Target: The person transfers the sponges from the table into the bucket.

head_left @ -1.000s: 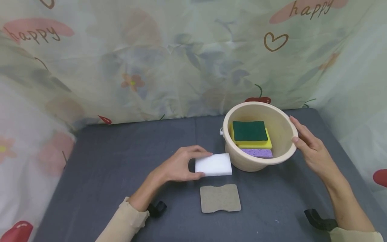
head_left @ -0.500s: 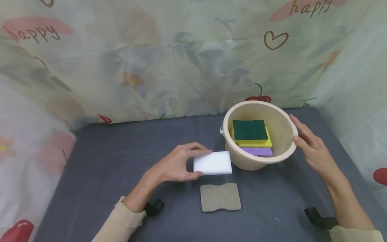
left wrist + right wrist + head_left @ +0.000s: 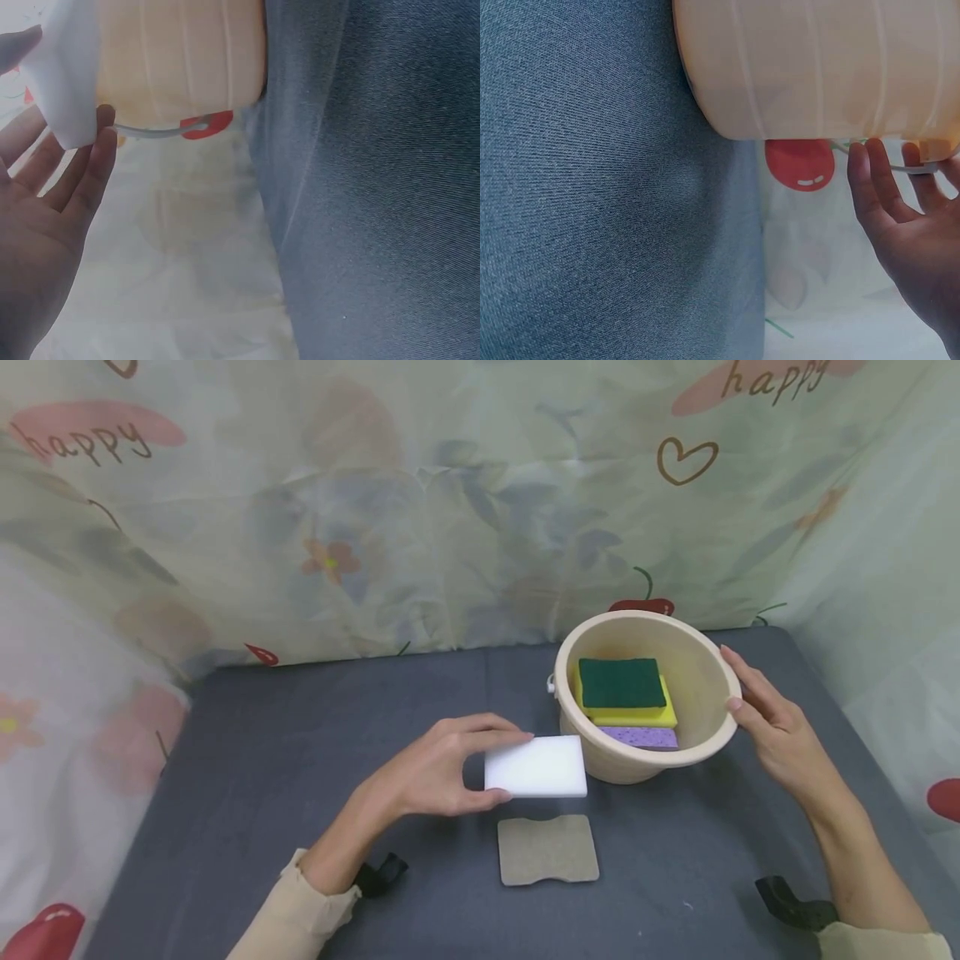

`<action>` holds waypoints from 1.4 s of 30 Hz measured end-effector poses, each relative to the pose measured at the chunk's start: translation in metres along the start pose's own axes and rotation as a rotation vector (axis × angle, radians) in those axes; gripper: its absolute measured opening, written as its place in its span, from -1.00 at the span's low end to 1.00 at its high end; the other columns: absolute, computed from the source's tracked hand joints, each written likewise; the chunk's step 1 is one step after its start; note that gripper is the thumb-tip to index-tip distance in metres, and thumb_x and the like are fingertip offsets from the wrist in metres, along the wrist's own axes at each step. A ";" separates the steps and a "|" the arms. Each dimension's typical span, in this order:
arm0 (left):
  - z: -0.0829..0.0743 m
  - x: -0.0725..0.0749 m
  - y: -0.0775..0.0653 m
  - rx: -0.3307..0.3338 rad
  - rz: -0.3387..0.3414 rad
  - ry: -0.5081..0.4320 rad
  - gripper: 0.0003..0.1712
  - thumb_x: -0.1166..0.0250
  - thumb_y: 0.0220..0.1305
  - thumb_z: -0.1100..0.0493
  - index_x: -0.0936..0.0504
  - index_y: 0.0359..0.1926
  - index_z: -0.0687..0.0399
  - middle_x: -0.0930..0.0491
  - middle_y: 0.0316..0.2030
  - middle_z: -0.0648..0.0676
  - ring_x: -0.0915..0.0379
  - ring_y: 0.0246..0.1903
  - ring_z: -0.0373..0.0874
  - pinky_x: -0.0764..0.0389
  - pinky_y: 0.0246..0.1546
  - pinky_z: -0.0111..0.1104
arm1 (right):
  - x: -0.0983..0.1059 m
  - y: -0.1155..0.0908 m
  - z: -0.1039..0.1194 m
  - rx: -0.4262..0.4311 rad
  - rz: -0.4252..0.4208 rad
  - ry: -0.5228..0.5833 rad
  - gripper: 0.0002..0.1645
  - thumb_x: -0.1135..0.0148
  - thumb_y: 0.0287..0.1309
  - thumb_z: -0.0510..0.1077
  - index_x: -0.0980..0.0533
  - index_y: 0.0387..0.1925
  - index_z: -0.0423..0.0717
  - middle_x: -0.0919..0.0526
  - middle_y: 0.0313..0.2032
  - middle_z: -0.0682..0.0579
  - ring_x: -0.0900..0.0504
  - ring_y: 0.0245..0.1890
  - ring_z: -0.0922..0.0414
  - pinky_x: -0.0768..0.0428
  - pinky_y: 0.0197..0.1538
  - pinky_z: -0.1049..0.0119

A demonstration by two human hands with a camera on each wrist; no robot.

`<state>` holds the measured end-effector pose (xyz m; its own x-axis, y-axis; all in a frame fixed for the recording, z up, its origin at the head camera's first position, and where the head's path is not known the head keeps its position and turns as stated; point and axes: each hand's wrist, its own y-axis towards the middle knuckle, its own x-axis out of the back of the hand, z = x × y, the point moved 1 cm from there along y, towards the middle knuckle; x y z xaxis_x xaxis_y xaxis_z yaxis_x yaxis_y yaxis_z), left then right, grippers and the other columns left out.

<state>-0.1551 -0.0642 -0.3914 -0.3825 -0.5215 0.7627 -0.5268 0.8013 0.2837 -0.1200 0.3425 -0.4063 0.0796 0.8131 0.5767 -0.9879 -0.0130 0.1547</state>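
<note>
My left hand (image 3: 442,766) pinches a white foam sponge block (image 3: 536,767) by its edges, thumb on the near side and fingers on the far side. The block is held level above the table, just left of the cream bucket (image 3: 617,762). In the left wrist view the white sponge (image 3: 71,71) sits between thumb and fingertips. My right hand (image 3: 780,739) grips the bucket's right rim, thumb over the top and fingers outside. Inside the bucket lie a yellow sponge with a green scouring face (image 3: 621,683), a yellow piece (image 3: 669,710) and a speckled purple sponge (image 3: 639,737).
A flat grey-brown pad (image 3: 548,850) with notched long sides lies on the dark table (image 3: 337,735) in front of the left hand. Printed curtains (image 3: 420,543) hang behind and at both sides. The bucket's thin handle (image 3: 157,133) shows in the left wrist view.
The white sponge in my left hand has come up a little from the table and shifted slightly right. My right hand and the bucket have stayed in place.
</note>
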 end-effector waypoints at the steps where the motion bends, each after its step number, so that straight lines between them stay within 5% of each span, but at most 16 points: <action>1: 0.000 0.000 0.001 -0.004 -0.006 -0.002 -0.34 -0.47 0.10 0.03 -0.57 0.27 -0.06 -0.55 0.12 -0.09 -0.50 0.02 -0.26 -0.56 -0.05 -0.35 | 0.000 0.000 0.000 -0.006 -0.001 -0.002 -0.27 -0.02 0.49 -0.10 -0.04 0.54 0.39 -0.27 0.39 0.07 -0.30 0.13 0.44 -0.31 -0.04 0.76; 18: -0.006 0.015 0.013 -0.080 -0.072 -0.112 -0.41 -0.43 0.12 0.06 -0.61 0.21 -0.01 -0.58 0.08 -0.04 -0.50 0.02 -0.22 -0.61 -0.09 -0.16 | 0.000 -0.001 0.002 0.034 -0.005 0.008 -0.28 0.00 0.50 -0.13 -0.05 0.55 0.29 -0.28 0.38 0.11 -0.33 0.14 0.45 -0.32 -0.02 0.77; 42: -0.017 0.024 0.051 -0.151 -0.107 -0.109 -0.41 -0.46 0.12 0.06 -0.62 0.21 0.04 -0.60 0.12 -0.02 -0.52 0.06 -0.24 -0.54 -0.07 -0.37 | 0.000 -0.001 -0.001 0.044 -0.010 0.017 -0.27 -0.01 0.49 -0.16 -0.06 0.55 0.31 -0.26 0.40 0.10 -0.29 0.17 0.45 -0.31 -0.01 0.76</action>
<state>-0.1786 -0.0307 -0.3482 -0.4149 -0.6279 0.6585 -0.4519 0.7704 0.4498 -0.1190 0.3428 -0.4070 0.0864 0.8232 0.5611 -0.9803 -0.0301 0.1951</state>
